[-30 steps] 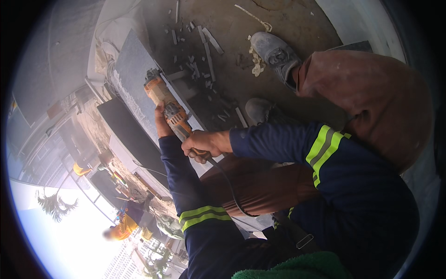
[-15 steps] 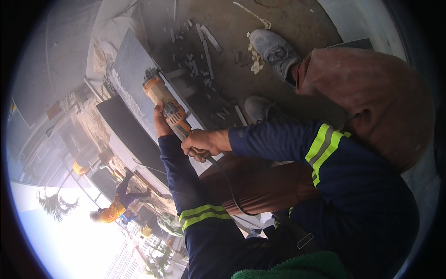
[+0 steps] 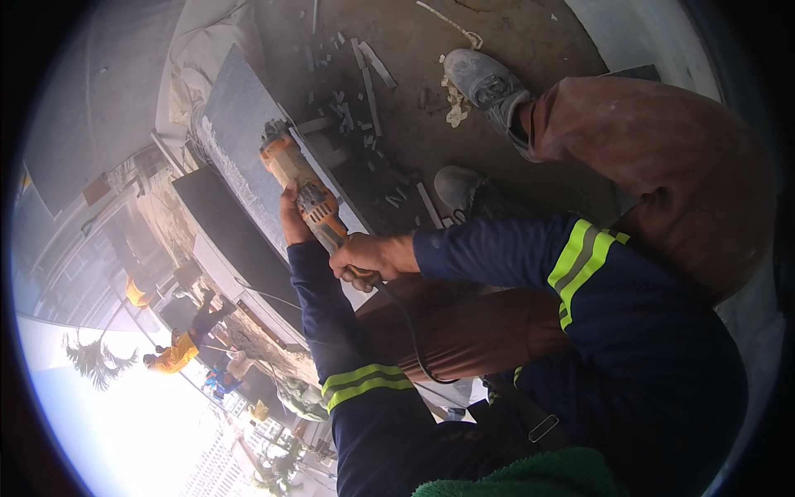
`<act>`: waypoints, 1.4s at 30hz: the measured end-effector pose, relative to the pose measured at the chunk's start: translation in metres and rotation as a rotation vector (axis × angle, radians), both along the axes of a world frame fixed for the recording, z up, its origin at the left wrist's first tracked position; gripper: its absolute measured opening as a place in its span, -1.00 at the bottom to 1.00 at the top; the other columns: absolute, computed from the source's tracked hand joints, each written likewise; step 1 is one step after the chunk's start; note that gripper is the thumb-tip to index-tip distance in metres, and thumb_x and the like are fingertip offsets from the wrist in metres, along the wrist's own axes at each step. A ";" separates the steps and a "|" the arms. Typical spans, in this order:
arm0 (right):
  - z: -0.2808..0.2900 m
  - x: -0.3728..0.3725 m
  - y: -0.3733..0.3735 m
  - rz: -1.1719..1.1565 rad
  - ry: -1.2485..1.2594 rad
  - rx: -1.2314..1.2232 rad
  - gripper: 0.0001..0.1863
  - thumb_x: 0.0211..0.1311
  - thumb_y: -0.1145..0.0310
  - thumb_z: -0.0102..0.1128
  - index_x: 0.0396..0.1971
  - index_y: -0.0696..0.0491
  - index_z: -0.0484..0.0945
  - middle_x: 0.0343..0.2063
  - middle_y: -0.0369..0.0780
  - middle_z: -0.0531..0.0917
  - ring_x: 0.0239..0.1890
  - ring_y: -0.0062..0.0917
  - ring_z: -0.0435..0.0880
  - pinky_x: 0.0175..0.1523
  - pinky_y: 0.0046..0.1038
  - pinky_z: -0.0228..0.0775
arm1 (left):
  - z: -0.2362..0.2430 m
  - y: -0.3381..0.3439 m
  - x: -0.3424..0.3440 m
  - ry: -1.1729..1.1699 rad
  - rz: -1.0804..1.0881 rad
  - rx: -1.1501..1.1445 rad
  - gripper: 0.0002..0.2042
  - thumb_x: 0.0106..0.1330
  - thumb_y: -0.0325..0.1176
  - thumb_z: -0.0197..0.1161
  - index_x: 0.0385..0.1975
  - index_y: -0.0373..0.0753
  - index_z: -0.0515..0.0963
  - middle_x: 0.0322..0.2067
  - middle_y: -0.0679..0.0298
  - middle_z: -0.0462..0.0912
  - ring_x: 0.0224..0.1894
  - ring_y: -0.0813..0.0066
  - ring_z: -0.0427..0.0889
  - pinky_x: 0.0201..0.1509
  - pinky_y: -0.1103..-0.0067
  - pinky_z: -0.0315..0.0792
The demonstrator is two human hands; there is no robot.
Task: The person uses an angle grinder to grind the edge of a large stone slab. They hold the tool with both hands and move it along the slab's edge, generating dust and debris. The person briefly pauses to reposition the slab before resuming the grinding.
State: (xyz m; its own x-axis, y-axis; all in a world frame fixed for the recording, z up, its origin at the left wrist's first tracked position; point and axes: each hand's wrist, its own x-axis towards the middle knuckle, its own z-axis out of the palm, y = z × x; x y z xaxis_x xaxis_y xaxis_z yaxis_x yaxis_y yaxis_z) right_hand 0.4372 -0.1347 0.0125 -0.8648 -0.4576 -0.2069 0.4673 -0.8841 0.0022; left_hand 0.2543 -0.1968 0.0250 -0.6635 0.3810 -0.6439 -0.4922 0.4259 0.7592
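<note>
I hold a dusty orange and grey power tool [image 3: 290,166] with both hands over a grey slab [image 3: 232,99]. My left hand [image 3: 293,207] is wrapped around the tool's body. My right hand [image 3: 364,258] grips its rear handle, from which a black cord [image 3: 410,340] runs down toward my body. The tool's head rests at the slab's long edge, where a pale dusty band shows along the stone. Whether the head touches the stone I cannot tell.
Broken strips [image 3: 367,87] and chips lie on the concrete floor [image 3: 530,50] near my shoes [image 3: 484,83]. A dark slab [image 3: 224,236] sits left of the grey one. Co-workers in yellow [image 3: 174,354] and blue [image 3: 224,381] are at the lower left, near scattered materials.
The tool and my hands have shifted slightly to the right since half a second ago. The co-worker in yellow has moved up and to the left.
</note>
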 end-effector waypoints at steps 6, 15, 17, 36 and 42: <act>0.005 0.011 -0.009 -0.006 -0.007 0.000 -0.87 0.13 0.49 0.27 -0.51 0.13 0.48 -0.68 -0.23 0.51 -0.79 -0.47 0.51 -0.72 -0.37 0.32 | 0.004 -0.010 0.009 -0.030 0.000 0.005 -0.35 0.30 0.25 0.28 0.01 -0.32 0.52 -0.32 0.10 0.68 -0.36 0.22 0.73 -0.26 0.30 0.71; 0.010 0.018 -0.017 0.008 -0.019 -0.009 -0.87 0.14 0.49 0.27 -0.51 0.12 0.48 -0.69 -0.23 0.50 -0.79 -0.47 0.51 -0.72 -0.38 0.28 | 0.009 -0.019 0.017 -0.033 0.001 0.029 -0.39 0.31 0.17 0.30 0.03 -0.32 0.50 -0.30 0.12 0.68 -0.35 0.23 0.73 -0.28 0.31 0.70; 0.011 0.019 -0.018 0.009 -0.017 -0.004 -0.86 0.14 0.49 0.28 -0.51 0.12 0.48 -0.69 -0.24 0.50 -0.79 -0.47 0.51 -0.72 -0.38 0.27 | 0.011 -0.023 0.015 -0.075 0.001 0.067 -0.42 0.32 0.08 0.33 0.07 -0.33 0.48 -0.26 0.12 0.67 -0.32 0.24 0.73 -0.25 0.33 0.70; 0.014 -0.003 -0.001 0.029 -0.009 -0.002 -0.88 0.14 0.49 0.25 -0.51 0.10 0.47 -0.66 -0.23 0.51 -0.76 -0.49 0.51 -0.67 -0.38 0.34 | 0.013 -0.006 -0.003 -0.043 0.009 0.017 -0.42 0.35 0.14 0.27 0.03 -0.33 0.51 -0.29 0.10 0.68 -0.33 0.20 0.73 -0.26 0.29 0.70; 0.012 -0.014 0.010 0.030 0.002 -0.001 -0.88 0.14 0.47 0.27 -0.49 0.09 0.48 -0.65 -0.24 0.51 -0.74 -0.49 0.52 -0.65 -0.40 0.33 | 0.009 0.005 -0.012 0.013 -0.004 -0.042 -0.35 0.34 0.27 0.20 0.00 -0.31 0.54 -0.30 0.12 0.69 -0.35 0.21 0.74 -0.29 0.23 0.71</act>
